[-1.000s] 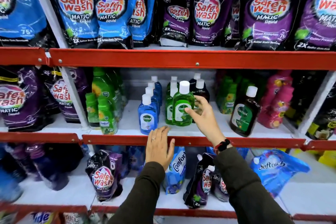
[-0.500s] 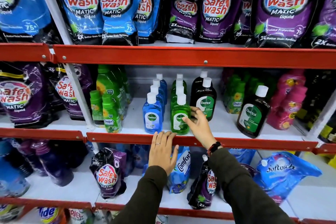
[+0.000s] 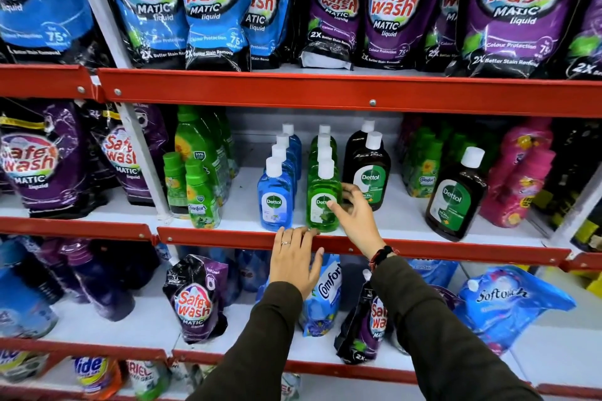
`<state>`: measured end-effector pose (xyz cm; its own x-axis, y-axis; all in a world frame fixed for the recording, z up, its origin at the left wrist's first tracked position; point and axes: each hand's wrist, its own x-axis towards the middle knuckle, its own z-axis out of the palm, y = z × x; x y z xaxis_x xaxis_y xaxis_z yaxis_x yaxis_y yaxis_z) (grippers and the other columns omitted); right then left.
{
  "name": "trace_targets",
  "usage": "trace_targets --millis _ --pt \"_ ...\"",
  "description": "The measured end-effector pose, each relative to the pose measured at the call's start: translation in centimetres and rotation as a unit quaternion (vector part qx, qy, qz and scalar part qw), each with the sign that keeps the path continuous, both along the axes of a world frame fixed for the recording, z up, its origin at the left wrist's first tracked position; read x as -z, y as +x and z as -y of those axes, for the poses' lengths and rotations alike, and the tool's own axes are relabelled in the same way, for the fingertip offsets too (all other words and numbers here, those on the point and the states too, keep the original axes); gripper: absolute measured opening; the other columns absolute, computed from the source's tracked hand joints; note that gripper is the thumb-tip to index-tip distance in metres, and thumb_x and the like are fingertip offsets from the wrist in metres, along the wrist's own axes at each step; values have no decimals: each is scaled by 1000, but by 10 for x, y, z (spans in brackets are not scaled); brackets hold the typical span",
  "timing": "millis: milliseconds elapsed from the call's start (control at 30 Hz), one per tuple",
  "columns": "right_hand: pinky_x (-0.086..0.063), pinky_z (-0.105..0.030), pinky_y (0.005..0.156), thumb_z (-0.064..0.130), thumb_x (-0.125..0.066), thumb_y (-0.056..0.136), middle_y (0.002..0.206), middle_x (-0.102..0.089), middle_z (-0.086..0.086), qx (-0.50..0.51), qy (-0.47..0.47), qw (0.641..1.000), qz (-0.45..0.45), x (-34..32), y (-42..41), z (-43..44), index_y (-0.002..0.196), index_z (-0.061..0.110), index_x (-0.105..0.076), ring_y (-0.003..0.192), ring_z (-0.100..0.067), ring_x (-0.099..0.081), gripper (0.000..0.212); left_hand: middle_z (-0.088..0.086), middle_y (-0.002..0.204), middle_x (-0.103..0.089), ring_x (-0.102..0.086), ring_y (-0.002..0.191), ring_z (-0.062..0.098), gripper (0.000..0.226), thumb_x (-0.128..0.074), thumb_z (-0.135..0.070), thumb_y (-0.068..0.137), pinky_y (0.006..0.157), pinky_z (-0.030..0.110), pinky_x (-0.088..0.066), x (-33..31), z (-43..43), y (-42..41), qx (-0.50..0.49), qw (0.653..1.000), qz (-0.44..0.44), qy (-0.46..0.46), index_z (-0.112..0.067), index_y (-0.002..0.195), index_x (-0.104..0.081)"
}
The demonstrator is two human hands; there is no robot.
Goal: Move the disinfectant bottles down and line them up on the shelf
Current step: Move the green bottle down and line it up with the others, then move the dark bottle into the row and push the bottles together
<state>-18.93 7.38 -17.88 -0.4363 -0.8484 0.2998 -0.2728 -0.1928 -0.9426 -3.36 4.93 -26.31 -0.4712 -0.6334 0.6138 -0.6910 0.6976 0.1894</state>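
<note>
The front green Dettol bottle [image 3: 323,202] stands upright at the front edge of the middle shelf [image 3: 407,246], heading a file of green bottles that runs straight back toward the rear wall. The right hand [image 3: 353,216] is on it: thumb across the label, fingers curled round its right side, a light wrap rather than a lift, since the base looks to be sitting on the shelf board. Just beside it to the left stands the front blue Dettol bottle [image 3: 275,202], heading its own file, a narrow gap between the two rows. The left hand [image 3: 293,262] holds nothing; it lies flat and open against the red front lip of the shelf, fingertips just below the green bottle's base (steadying, I would guess).

Behind and to the right of the green row stands the brown Dettol bottle [image 3: 369,172] with another behind it, set well back from the front edge. A second large brown bottle [image 3: 456,197] stands alone farther right, near the front edge. Green Comfort bottles [image 3: 198,195] sit toward the shelf's left end by the upright post.

To my eye the step in hand is squaring the green bottle to the front edge, level with the blue one. Next, I judge, the brown bottles want drawing forward into line, which calls for letting go here and reaching right without knocking the green row.
</note>
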Motion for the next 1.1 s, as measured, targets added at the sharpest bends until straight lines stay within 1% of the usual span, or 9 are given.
trace_targets --millis 267,367,433,500,567,667,800,967,1100 --pt "-50 -38 110 8 -68 94 136 -61 -8 7 0 1000 -29 -4 -2 -11 137 10 -49 131 -23 -57 47 6 119 -65 -59 114 28 44 -39 -41 98 117 48 -31 -2 -4 1 -2 1000 -4 9 -15 126 -60" --pt "-52 -35 105 9 -67 94 136 -61 0 97 -51 993 -35 -10 -9 -29 136 16 -53 121 -12 -58 45 6 120 -65 -58 116 28 44 -40 -42 98 119 51 -32 -2 -5 1 -2 1000 -2 16 -15 127 -59" --pt "-54 -37 97 8 -64 93 130 -59 6 200 -111 973 -43 -18 -20 -46 131 18 -56 113 -3 -57 40 7 120 -64 -57 116 29 44 -40 -42 97 119 52 -31 -1 -5 0 -3 1000 -1 15 -15 128 -59" --pt "-48 -42 100 12 -65 91 128 -56 0 308 -158 935 -79 -25 -36 -62 129 18 -56 116 -14 -54 39 7 119 -64 -56 116 30 44 -41 -41 96 119 52 -30 1 -6 -2 -5 1000 -7 10 -15 126 -60" --pt "-39 -46 104 18 -67 86 134 -51 -9 410 -152 893 -106 -29 -54 -75 131 18 -54 123 -29 -48 47 8 119 -64 -56 116 30 43 -42 -41 96 120 52 -29 2 -6 -3 -11 1000 -12 5 -15 125 -60" --pt "-32 -49 107 25 -71 80 148 -40 -12 517 -95 847 -80 -38 -81 -90 143 22 -45 135 -34 -39 68 9 119 -64 -56 117 31 44 -42 -41 96 120 53 -28 4 -7 -7 -20 1000 -20 3 -14 124 -61" --pt "-26 -57 117 29 -79 81 160 -35 -14 481 24 876 -21 -37 -121 -95 155 17 -29 148 -39 -32 90 10 120 -64 -56 118 33 44 -43 -40 96 119 55 -29 4 -9 -10 -32 999 -20 3 -12 123 -61" --pt "-41 -21 100 9 -75 86 136 -64 -20 388 -28 921 4 -32 -137 -102 138 2 -54 128 -31 -60 57 11 120 -64 -56 118 35 45 -42 -40 95 119 55 -30 4 -10 -10 -37 999 -20 10 -11 123 -61" --pt "-52 -45 108 14 -79 83 127 -71 -16 382 -24 924 5 -31 -146 -106 130 6 -63 120 -32 -67 51 11 121 -63 -55 119 35 44 -42 -40 96 120 55 -29 4 -10 -10 -38 999 -15 16 -12 124 -61"
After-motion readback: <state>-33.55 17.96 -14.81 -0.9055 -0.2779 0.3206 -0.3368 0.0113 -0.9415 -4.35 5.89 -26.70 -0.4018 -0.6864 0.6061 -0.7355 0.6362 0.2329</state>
